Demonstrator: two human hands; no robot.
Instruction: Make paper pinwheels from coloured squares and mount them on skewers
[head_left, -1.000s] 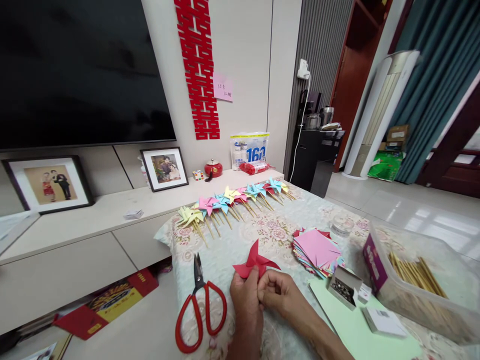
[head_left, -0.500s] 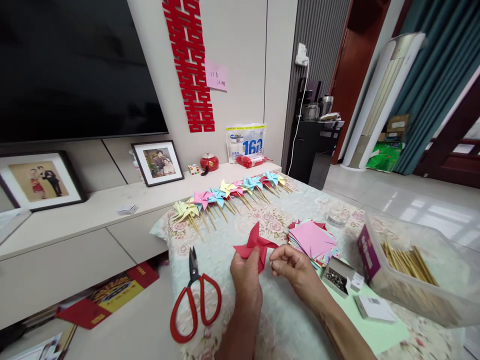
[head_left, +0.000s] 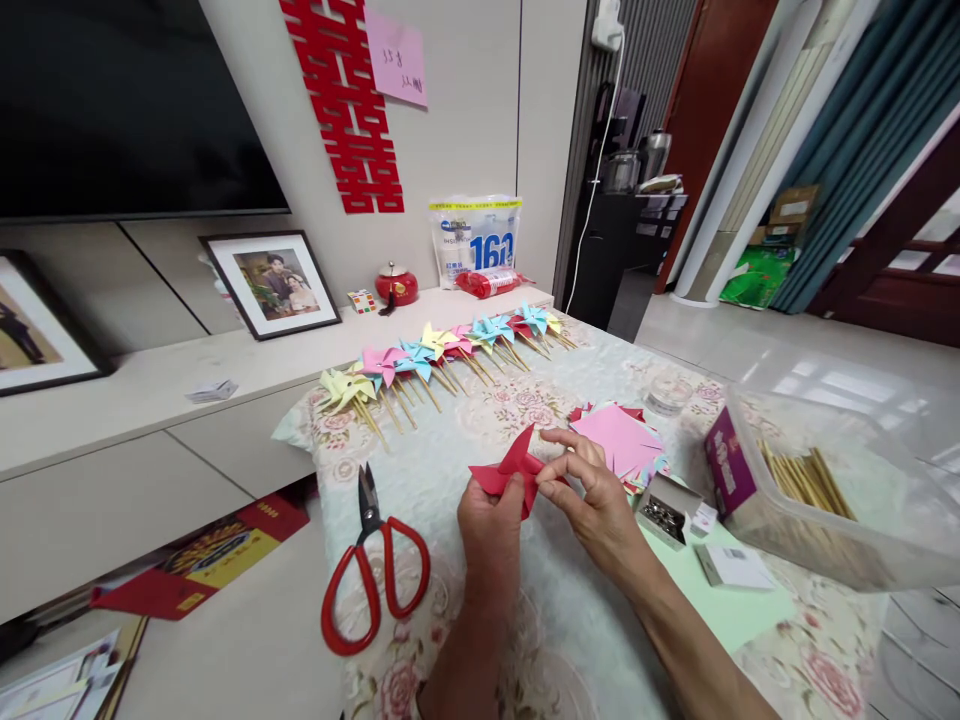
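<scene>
My left hand (head_left: pixel 489 535) pinches a folded red paper pinwheel (head_left: pixel 516 460) above the middle of the table, its thumb pressed over the centre. At the pinwheel's right side, my right hand (head_left: pixel 602 510) has its thumb and fingers closed on a blade; whether something small is also between them is hidden. Red-handled scissors (head_left: pixel 369 550) lie left of my left hand, blades pointing away. To the right of my hands are a stack of coloured paper squares (head_left: pixel 619 437) with pink on top and a small open box of metal pins (head_left: pixel 664 515).
Finished paper pinwheels on sticks (head_left: pixel 416 360) lie in a row along the table's far side. A clear plastic bin of golden sticks (head_left: pixel 810 550) stands at the right. Nearby are a small white box (head_left: pixel 733 567), green paper (head_left: pixel 750 615) and a round clear container (head_left: pixel 667 393).
My right hand has moved onto the red pinwheel, its fingers now touching a blade they were just beside. The left hand keeps its hold. The view has tilted down slightly.
</scene>
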